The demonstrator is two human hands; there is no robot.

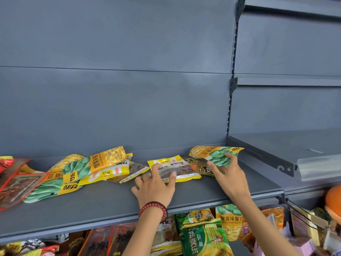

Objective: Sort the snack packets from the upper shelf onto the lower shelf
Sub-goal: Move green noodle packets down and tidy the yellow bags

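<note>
Several snack packets lie on the grey upper shelf (110, 200). My left hand (155, 187), with a red bead bracelet at the wrist, rests its index finger and thumb flat on a yellow packet with a clear window (182, 170). My right hand (230, 178) reaches further right and holds a green and yellow bean packet (215, 154) between thumb and fingers; the packet leans toward the back wall. A dark brown packet (198, 166) lies between the two, partly under them. On the lower shelf stand more packets (203, 237), among them the same bean kind (228, 220).
More green bean packets (73, 172) and red packets (14, 182) lie at the shelf's left end. A neighbouring grey shelf (276, 150) with a clear price rail (317, 167) juts out at the right. A wire hook (299, 209) and an orange object (334, 198) are below it.
</note>
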